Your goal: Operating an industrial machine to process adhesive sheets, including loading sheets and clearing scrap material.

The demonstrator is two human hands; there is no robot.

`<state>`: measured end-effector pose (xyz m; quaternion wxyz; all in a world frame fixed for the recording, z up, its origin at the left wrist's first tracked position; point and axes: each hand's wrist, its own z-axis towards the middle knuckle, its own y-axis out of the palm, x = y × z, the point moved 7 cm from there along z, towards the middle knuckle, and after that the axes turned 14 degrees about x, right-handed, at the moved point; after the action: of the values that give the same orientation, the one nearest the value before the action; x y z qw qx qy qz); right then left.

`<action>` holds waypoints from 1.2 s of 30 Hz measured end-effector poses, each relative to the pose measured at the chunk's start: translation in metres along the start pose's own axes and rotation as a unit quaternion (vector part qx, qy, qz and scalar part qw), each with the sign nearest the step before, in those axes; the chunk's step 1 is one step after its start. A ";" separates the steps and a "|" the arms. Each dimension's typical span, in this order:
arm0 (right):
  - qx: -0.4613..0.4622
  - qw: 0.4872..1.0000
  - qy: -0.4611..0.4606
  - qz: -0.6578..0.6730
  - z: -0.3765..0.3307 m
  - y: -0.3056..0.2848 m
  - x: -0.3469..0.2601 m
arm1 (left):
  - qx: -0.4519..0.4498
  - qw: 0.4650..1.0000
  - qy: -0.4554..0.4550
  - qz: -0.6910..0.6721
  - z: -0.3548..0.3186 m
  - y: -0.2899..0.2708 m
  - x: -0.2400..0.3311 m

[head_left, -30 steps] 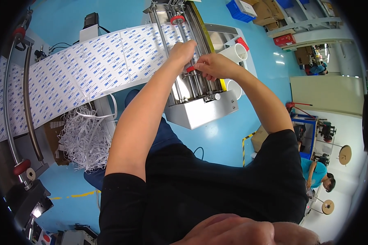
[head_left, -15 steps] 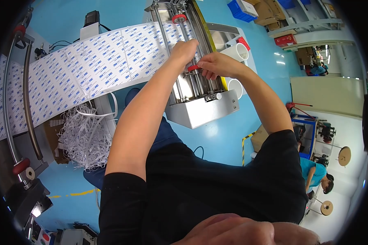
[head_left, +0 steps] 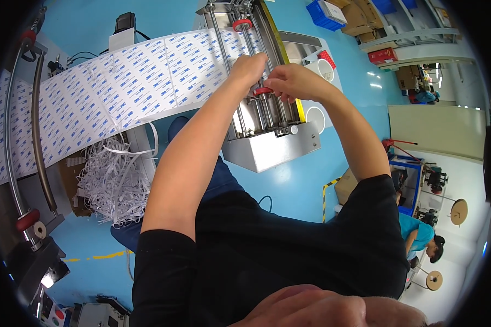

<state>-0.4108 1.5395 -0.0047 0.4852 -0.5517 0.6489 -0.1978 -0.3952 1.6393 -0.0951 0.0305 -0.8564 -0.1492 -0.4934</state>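
Both my hands are over a metal roller machine (head_left: 268,148) with long shafts, a yellow edge strip and red rings. My left hand (head_left: 249,70) is closed above the shafts, its fingertips hidden behind the hand. Close on its right, my right hand (head_left: 293,83) has curled fingers, the tips at a red ring (head_left: 262,91) on a middle shaft. What lies between those fingers is too small to make out. A second red ring (head_left: 242,24) sits farther along. Wide white sheet material (head_left: 142,76) with blue print runs into the machine from the left.
Shredded white strips (head_left: 112,185) fill a cardboard box below the sheet. White rolls (head_left: 315,118) stand beyond the machine. A bar with red rings (head_left: 27,219) rises at the left. Blue bins (head_left: 325,15) and cartons lie far right. A co-worker in a teal shirt (head_left: 416,231) is at the right.
My right hand has shifted slightly up and left against the red ring, its fingers still curled. The left hand stays over the shafts. The whole view has moved a little.
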 end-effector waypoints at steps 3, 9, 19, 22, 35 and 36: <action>0.063 0.962 -0.110 -0.241 0.005 0.010 -0.014 | -0.006 1.000 -0.019 -0.011 0.004 0.002 -0.005; 0.094 0.940 -0.173 -0.279 0.007 0.027 -0.026 | 0.010 1.000 -0.002 -0.010 0.008 0.003 -0.005; 0.083 0.951 -0.151 -0.257 0.010 0.019 -0.017 | 0.007 1.000 -0.015 -0.023 0.004 0.003 -0.004; 0.024 0.973 -0.071 -0.218 0.011 0.018 -0.012 | 0.005 1.000 -0.017 -0.024 0.005 0.002 -0.006; -0.053 0.976 -0.090 -0.192 0.009 0.022 -0.010 | 0.002 1.000 -0.009 -0.017 0.006 0.002 -0.006; -0.058 0.978 -0.073 -0.189 0.007 0.022 -0.011 | -0.001 1.000 -0.006 -0.017 0.007 0.002 -0.006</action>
<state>-0.4175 1.5586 -0.0204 0.4520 -0.7047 0.5062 -0.2069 -0.3910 1.6373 -0.1034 0.0206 -0.8568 -0.1639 -0.4885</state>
